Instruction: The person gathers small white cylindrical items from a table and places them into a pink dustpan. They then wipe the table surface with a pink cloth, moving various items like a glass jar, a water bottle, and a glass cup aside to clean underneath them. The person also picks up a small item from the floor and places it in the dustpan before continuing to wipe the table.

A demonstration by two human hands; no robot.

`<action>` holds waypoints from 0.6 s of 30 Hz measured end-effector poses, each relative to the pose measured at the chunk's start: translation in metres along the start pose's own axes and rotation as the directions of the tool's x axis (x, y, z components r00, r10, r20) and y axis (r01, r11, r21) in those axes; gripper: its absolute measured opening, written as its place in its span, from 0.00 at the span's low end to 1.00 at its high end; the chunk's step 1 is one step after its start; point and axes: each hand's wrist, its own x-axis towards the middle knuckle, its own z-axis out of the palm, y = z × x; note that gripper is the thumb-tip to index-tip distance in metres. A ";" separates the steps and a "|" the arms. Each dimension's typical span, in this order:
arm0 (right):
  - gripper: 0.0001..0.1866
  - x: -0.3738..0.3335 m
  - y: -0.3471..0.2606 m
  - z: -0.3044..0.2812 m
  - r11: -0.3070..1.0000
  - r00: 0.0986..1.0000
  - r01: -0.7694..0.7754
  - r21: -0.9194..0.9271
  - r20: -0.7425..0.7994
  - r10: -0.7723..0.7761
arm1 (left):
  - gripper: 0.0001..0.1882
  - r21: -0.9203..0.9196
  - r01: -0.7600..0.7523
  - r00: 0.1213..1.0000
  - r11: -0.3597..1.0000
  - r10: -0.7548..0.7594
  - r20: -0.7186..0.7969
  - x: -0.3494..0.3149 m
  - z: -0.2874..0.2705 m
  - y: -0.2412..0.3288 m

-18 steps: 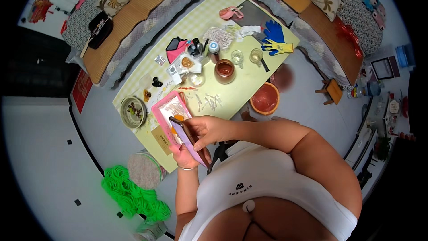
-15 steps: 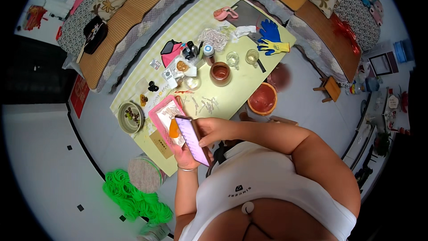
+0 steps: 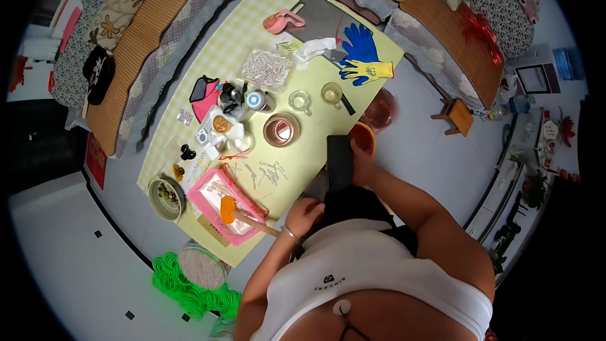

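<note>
In my right hand (image 3: pixel 362 161) is a phone (image 3: pixel 339 156), its dark face turned up, held over the near table edge and my lap. The fingers wrap its right side. My left hand (image 3: pixel 304 216) hovers just off the near table edge, fingers loosely bent and seemingly empty. Beside the left wrist, the wooden handle of an orange-headed spatula (image 3: pixel 228 208) sticks out past the rim of a pink tray (image 3: pixel 201 197). Pale sticks and white material lie in the tray. More pale sticks (image 3: pixel 273 172) are scattered on the table to its right.
On the checked tablecloth stand a brown pot (image 3: pixel 281 131), two glass mugs (image 3: pixel 300 101), a lidded jar (image 3: pixel 257 101) and a basket of fruit (image 3: pixel 167 197). Blue and yellow gloves (image 3: pixel 361 50) lie at the far right. An orange-red bucket (image 3: pixel 366 136) stands beside the table.
My right hand has carried the phone away to the right, and its lit screen no longer shows. My left hand has let go of the phone and moved right, towards my lap.
</note>
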 end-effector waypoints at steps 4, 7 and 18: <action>0.33 0.022 -0.108 -0.052 0.942 0.951 0.262 -0.211 -0.110 -0.289 | 0.24 0.468 -0.023 0.989 0.883 0.089 -0.121 0.012 0.002 -0.029; 0.31 0.049 -0.174 -0.077 0.805 0.837 0.441 -0.396 -0.141 -0.528 | 0.25 0.517 0.075 0.985 0.853 0.018 -0.173 0.014 -0.009 -0.038; 0.30 0.141 -0.274 -0.081 0.127 0.608 0.036 -0.991 -0.079 -0.790 | 0.23 0.315 0.224 0.973 0.922 -0.194 -0.123 0.023 0.002 -0.039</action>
